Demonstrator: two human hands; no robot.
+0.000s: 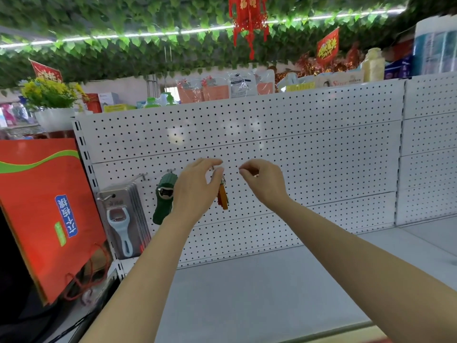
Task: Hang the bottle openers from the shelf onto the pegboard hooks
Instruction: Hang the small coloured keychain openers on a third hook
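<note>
- A red paper bag with a green wave and a blue label leans at the left.
- Green leaf garlands cover the ceiling, with a light strip running across.
- A red ornament hangs from the ceiling.
- Yellow flowers stand in a white pot.
- Packaged goods line the top ledge.
- A pale bottle stands at the upper right.

Left hand hides the orange opener's hook; packaging text unreadable.
</note>
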